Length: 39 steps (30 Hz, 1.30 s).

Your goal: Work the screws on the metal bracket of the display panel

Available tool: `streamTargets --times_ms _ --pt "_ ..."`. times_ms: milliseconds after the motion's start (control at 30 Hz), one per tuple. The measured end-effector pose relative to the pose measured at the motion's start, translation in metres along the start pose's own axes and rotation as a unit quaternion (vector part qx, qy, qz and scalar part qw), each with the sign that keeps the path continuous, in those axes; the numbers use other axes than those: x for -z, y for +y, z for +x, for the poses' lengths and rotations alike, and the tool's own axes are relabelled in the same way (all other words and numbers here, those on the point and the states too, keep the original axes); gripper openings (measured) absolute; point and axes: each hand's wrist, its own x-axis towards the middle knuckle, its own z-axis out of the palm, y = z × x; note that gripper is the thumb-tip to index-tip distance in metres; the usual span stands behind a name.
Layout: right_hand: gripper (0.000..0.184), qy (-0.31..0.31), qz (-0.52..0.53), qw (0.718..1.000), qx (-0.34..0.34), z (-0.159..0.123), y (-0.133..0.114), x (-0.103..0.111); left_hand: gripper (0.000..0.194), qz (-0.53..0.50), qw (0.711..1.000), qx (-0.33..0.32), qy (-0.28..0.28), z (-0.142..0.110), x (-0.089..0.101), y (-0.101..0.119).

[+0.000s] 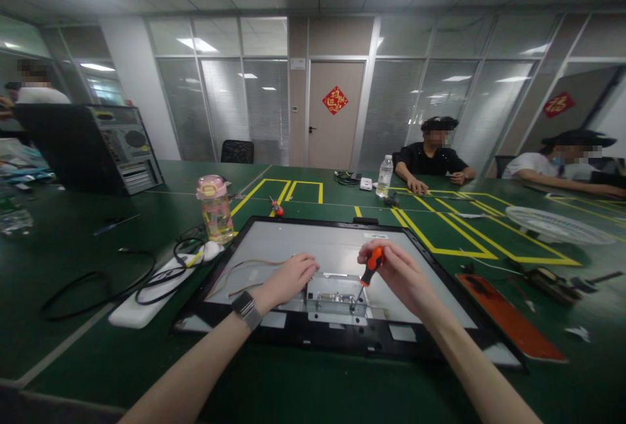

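An opened monitor panel (274,241) with a black frame and grey metal back lies on the green table. Near its front edge is a small metal housing (337,313) with a board and ports. My right hand (403,277) is closed around the orange and black handle of a screwdriver (374,263), which tilts with its shaft down to the right part of the housing. Beside the housing's upper left corner rests my left hand (293,275), fingers stretched out and close together. Thin wires (244,263) run across the panel to its left.
To the left are a white power strip (151,300) with black cables, a pink-lidded bottle (215,209) and a computer tower (98,150). A red screwdriver (276,207) lies behind the panel. At right lie an orange tray (513,316) and a white fan grille (557,225). Co-workers sit beyond.
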Motion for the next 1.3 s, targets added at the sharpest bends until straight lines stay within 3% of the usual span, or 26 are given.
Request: streamTargets --times_ms 100,333,467,567,700,900,1067,1200,1300 --pt "0.022 0.010 -0.039 0.999 0.029 0.001 0.000 0.000 0.033 0.000 1.000 0.004 -0.001 0.000 0.001 0.002" --pt "0.024 -0.039 -0.020 0.999 -0.015 -0.001 -0.007 0.003 0.033 -0.008 1.000 0.002 -0.001 0.000 0.001 0.002" --pt "0.025 -0.056 -0.086 0.994 -0.024 -0.001 -0.012 0.009 0.033 -0.008 1.000 0.001 0.001 0.000 -0.001 -0.001" --pt "0.020 -0.021 -0.186 0.982 0.023 -0.001 -0.012 0.011 0.033 -0.006 1.000 0.000 0.004 0.000 -0.002 -0.003" --pt "0.016 0.044 -0.305 0.943 0.122 -0.001 -0.010 0.007 0.033 -0.009 1.000 -0.004 0.002 0.000 -0.002 -0.002" --pt "0.027 0.016 -0.271 0.957 0.103 -0.003 -0.006 0.004 0.033 -0.008 1.000 -0.003 0.003 0.000 0.000 -0.001" --pt "0.022 0.068 -0.336 0.924 0.168 -0.004 -0.003 0.001 0.033 -0.009 1.000 -0.002 0.002 -0.001 -0.001 -0.001" --pt "0.028 0.015 -0.270 0.954 0.131 -0.006 -0.004 -0.004 0.033 -0.007 1.000 0.002 0.000 -0.001 0.001 0.001" --pt "0.024 0.039 -0.288 0.947 0.134 -0.006 -0.001 -0.005 0.033 -0.004 1.000 0.005 -0.004 -0.001 0.002 0.002"
